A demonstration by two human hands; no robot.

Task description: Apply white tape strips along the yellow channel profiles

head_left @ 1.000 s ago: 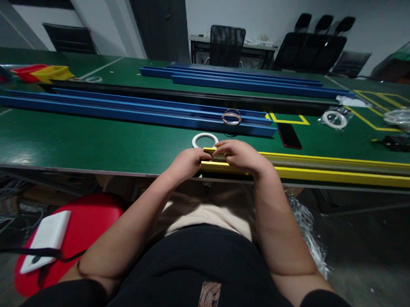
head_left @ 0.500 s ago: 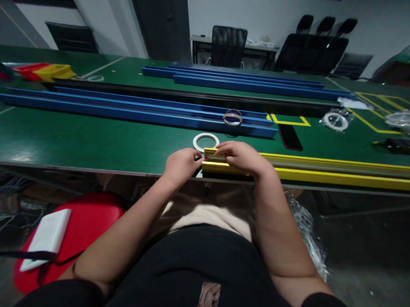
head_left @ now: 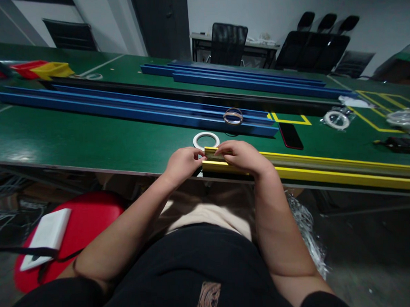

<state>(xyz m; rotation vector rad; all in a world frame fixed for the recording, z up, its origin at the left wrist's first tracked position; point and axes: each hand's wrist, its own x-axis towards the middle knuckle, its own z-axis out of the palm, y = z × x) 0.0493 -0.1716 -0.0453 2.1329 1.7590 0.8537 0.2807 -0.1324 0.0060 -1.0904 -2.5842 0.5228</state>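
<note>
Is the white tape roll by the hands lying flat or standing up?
Lying flat: the white tape roll shows its whole ring on the green table.

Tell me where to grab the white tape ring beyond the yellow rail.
Likely best: pinch the far band of the white tape ring, one finger in its open centre, coming down from above. It lies flat on the green table; the yellow rail, left hand and right hand crowd its near edge.

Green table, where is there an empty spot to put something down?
The biggest bare patch of the table lies left of the white tape ring, between the blue rails and the near edge. Crowded: where the left hand and right hand meet the yellow rail.
</note>
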